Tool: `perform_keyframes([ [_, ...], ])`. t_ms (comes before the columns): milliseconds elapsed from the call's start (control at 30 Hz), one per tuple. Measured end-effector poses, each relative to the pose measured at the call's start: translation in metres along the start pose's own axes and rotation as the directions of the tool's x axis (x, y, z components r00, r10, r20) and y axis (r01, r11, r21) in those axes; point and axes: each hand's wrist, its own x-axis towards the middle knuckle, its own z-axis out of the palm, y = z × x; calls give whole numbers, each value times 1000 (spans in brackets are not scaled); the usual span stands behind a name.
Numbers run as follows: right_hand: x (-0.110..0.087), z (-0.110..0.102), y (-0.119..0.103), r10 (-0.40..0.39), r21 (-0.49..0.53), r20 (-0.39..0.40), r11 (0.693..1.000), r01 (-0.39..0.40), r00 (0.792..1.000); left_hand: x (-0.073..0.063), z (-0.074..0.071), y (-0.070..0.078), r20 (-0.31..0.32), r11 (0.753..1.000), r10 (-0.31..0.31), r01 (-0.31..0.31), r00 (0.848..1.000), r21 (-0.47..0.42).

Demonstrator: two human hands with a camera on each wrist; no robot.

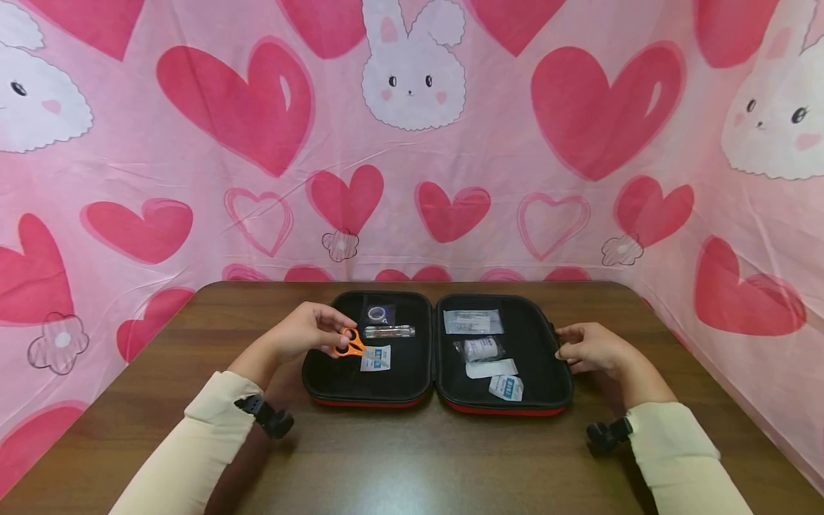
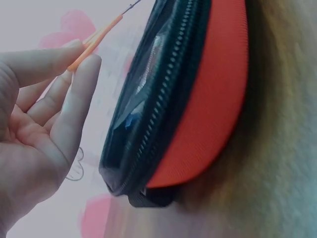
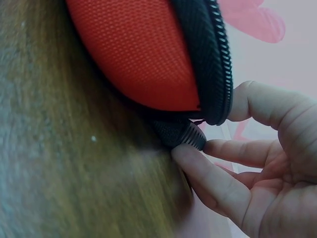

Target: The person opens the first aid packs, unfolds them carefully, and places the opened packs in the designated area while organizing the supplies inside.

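A zip case [image 1: 400, 398], black inside and red outside, lies opened flat on the table. Thumb and fingers of my left hand [image 1: 307, 335] pinch small scissors [image 1: 350, 345] by their orange handle, above the case's left half. Their blades overlap a white and blue packet [image 1: 378, 359] in the head view. In the left wrist view the scissors [image 2: 94, 45] are clear of the case wall. My right hand [image 1: 595, 349] holds the case's right edge. In the right wrist view its fingers are at the zipper rim and a black ribbed handle [image 3: 190, 136].
The left half also holds a tape roll [image 1: 377, 313] in a bag and a clear tube-like pack [image 1: 389, 332]. In the right half lie a flat packet [image 1: 473, 322], a wrapped bandage roll [image 1: 481, 349], a white strip [image 1: 492, 368] and another packet [image 1: 506, 388]. A pink curtain stands behind the table [image 1: 399, 458].
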Motion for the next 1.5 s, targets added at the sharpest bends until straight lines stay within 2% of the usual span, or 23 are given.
perform_keyframes([
  [300, -1, -1, -3, 4, 5, 2, 1000, -4, 1000, -12, -5, -6, -65, 999, 45, -44, 997, 5],
  [533, 0, -4, -4, -3, -12, 13, 1000, 4, 1000, -26, -12, -13, -131, 1000, -23, 23, 991, 0],
  [733, 0, -4, -6, -1, -22, 15, 1000, 2, 1000, -38, -19, -21, -171, 999, -44, 39, 984, -31],
  [1133, -1, -2, -5, -7, -18, 18, 1000, 8, 1000, -59, -28, -32, -193, 996, -67, 56, 979, -64],
  [1333, -1, -1, -4, -15, -14, 18, 1000, 16, 1000, -67, -31, -32, -188, 997, -72, 67, 980, -36],
  [1500, -1, 0, -3, -10, -8, 16, 1000, 10, 1000, -66, -27, -31, -179, 997, -71, 72, 981, -1],
])
